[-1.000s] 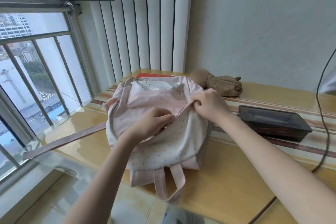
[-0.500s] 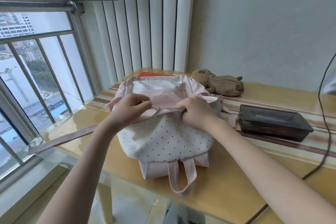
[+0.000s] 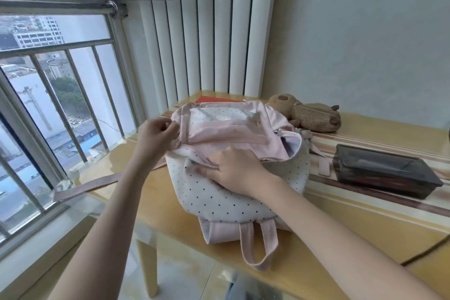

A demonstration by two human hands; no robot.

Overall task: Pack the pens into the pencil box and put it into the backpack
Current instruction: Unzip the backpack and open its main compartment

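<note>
A pink and white dotted backpack (image 3: 233, 192) lies on the wooden table (image 3: 360, 226). My left hand (image 3: 157, 139) pinches the fabric at the left end of its zipper. My right hand (image 3: 233, 168) presses on the zipper line near the middle, fingers curled on the fabric. The zipper gapes at the right end, showing white lining. A dark translucent pencil box (image 3: 384, 170) with its lid on sits to the right of the backpack, apart from both hands. Pens show only dimly through it.
A brown plush toy (image 3: 306, 112) lies behind the backpack against the wall. A red flat item (image 3: 214, 99) peeks out behind the bag. A pink strap (image 3: 92, 184) trails left over the table edge. A black cable (image 3: 428, 248) crosses the right side. Window bars stand at left.
My left hand has drawn left along the zipper to its left end. My right hand has shifted left onto the middle of the zipper line. The backpack's right end now gapes.
</note>
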